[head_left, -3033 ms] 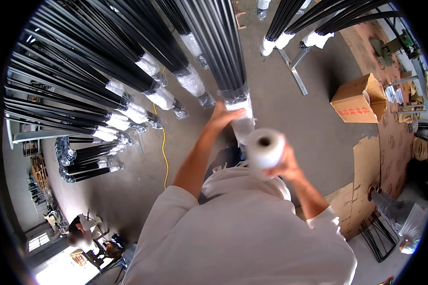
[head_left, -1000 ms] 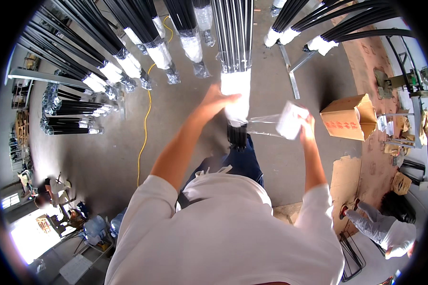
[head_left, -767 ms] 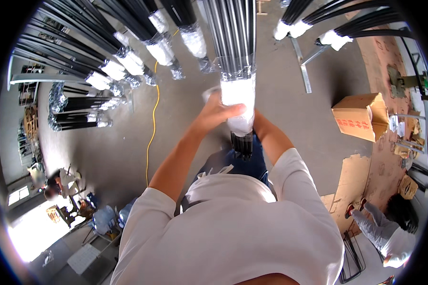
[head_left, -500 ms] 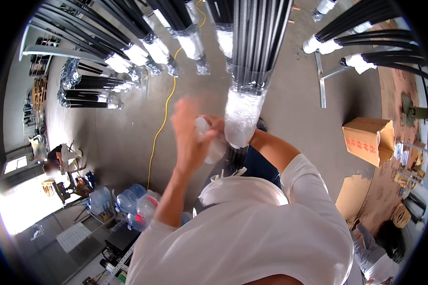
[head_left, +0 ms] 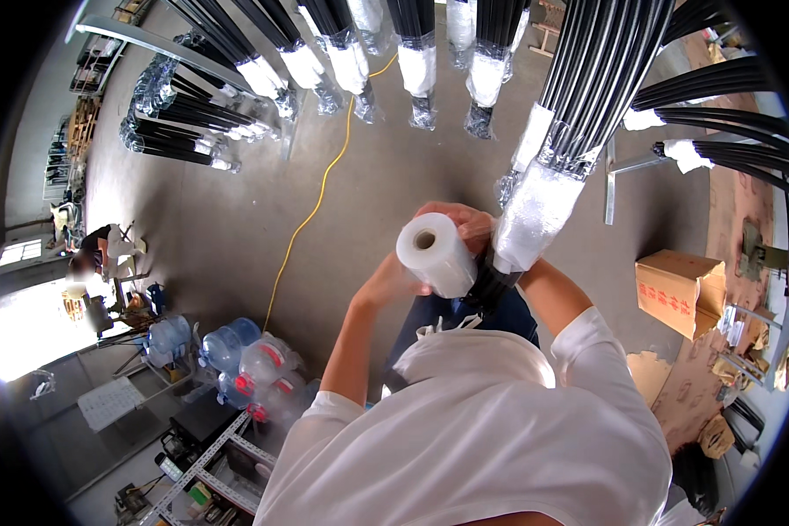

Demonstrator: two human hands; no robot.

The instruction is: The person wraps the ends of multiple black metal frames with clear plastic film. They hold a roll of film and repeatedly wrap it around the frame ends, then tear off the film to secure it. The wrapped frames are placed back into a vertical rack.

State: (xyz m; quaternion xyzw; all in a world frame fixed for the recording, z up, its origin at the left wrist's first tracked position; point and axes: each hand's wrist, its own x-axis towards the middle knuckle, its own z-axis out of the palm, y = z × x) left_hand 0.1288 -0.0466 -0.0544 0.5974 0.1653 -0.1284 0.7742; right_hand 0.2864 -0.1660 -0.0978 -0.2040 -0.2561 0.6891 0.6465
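A roll of clear stretch film (head_left: 438,259) with a brown core is beside the near end of a bundle of long black rods (head_left: 600,79). My left hand (head_left: 391,279) is closed on the roll's left side, its fingers partly hidden under it. My right arm reaches around behind the bundle, and my right hand (head_left: 461,221) curls over the far side of the roll, against the bundle. White and clear film (head_left: 539,215) wraps the bundle above its dark lower tip (head_left: 491,289), which is close to my legs.
More wrapped rod bundles (head_left: 412,66) hang or lean along the far side, with a metal rack bar (head_left: 158,48) at left. A yellow cable (head_left: 311,206) crosses the floor. Water bottles (head_left: 267,359) stand at lower left, an open cardboard box (head_left: 675,294) at right. A person (head_left: 105,250) is far left.
My left hand, blurred and raised before, has come down onto the roll. The roll has turned its core end upward. My view has shifted, so the bundle appears farther right.
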